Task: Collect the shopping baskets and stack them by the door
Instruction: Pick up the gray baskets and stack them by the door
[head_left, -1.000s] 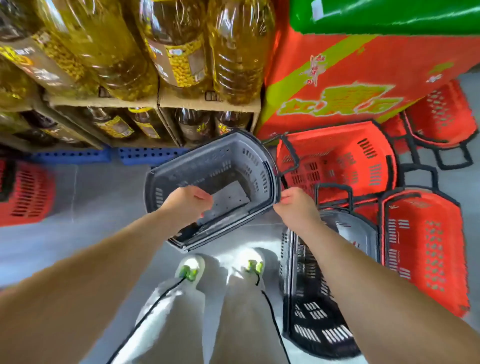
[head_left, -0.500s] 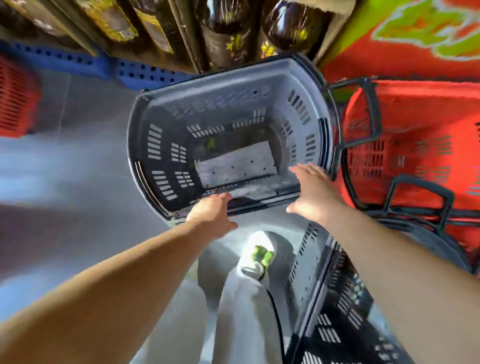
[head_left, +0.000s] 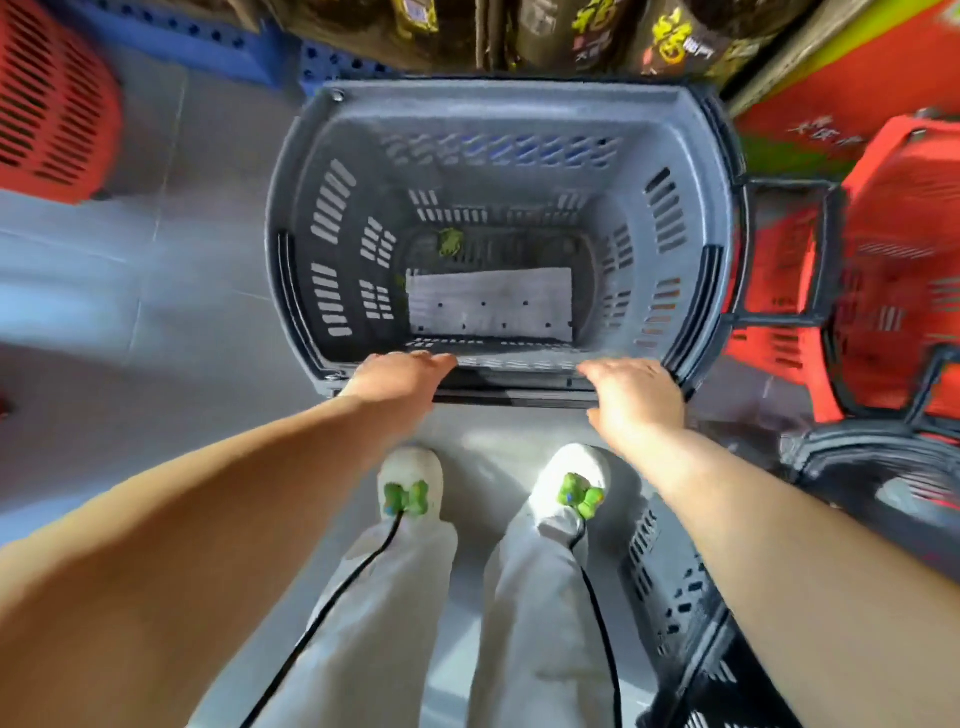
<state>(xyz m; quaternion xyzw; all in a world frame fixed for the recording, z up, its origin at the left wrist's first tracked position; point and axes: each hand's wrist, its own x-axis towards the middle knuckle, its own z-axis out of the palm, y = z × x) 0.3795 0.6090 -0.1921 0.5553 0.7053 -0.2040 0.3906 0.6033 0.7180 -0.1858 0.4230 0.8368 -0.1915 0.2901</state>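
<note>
A grey shopping basket (head_left: 498, 223) sits upright on the grey floor (head_left: 171, 291), its open top facing the camera. Both hands rest on its near rim: the left hand (head_left: 397, 376) lies flat over the rim's left part, fingers together and pointing inward; the right hand (head_left: 636, 397) lies palm down over the rim's right part, fingers loosely together. Neither visibly grips. Inside the basket, on its bottom, lie a pale rectangular sheet (head_left: 491, 304) with small dark dots and a green scrap (head_left: 451, 241).

Right of the grey basket stands a red basket (head_left: 893, 270) with a black handle; another red basket (head_left: 52, 98) is far to its left. A dark basket (head_left: 675, 597) lies near it, by the person's right leg. Beyond the grey basket, dark bottles (head_left: 670, 36) carry yellow labels with Chinese characters, too blurred to read, and a red carton (head_left: 852, 98) shows faint pale characters.
</note>
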